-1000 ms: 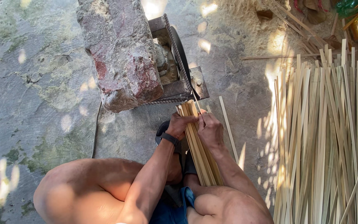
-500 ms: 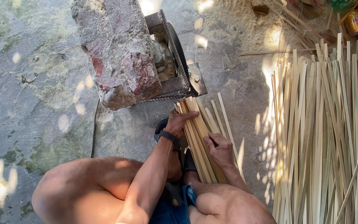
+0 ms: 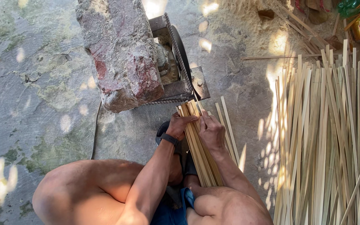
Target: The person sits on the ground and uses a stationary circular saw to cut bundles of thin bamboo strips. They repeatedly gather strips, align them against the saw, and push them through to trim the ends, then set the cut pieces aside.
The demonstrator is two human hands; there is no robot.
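Bamboo strip bundle (image 3: 198,143) lay lengthwise between knees, far end touching toothed metal machine (image 3: 180,62) under stone block (image 3: 119,50). Left hand (image 3: 179,125) gripped bundle's left side, fingers curled shut around strips. Right hand (image 3: 211,131) clasped right side, fingers closed on it. Loose strip pile (image 3: 330,137) lay well right on concrete floor (image 3: 30,96).

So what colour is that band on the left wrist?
Black; the wrist band shows plainly in the head view, just behind the left hand.

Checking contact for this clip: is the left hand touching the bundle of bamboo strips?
Touching: head view shows the left hand wrapped over the bundle of bamboo strips.
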